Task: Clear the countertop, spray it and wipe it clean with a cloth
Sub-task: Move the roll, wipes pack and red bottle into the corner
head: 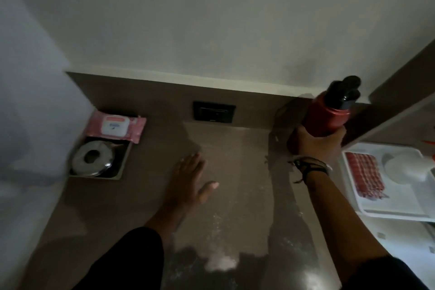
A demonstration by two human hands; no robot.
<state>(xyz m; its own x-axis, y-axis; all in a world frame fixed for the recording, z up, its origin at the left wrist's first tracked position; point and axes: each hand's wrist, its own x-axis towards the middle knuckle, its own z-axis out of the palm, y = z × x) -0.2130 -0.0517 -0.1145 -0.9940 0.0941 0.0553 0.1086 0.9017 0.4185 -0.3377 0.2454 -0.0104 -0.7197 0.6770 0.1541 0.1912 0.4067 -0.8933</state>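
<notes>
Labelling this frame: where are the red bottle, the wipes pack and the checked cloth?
red bottle (324, 117): head view, red body.
wipes pack (115, 126): head view, white lid.
checked cloth (363, 176): head view, fabric middle.

My view is dim and soft with motion blur; glare patches sit on the table (226, 195), arm shadows cross it, and edges bow.

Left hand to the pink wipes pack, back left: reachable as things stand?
Probably yes. The left hand is open and holds nothing, and only bare countertop lies between it and the wipes pack. The right hand, gripping the red bottle, is off to the other side.
</notes>
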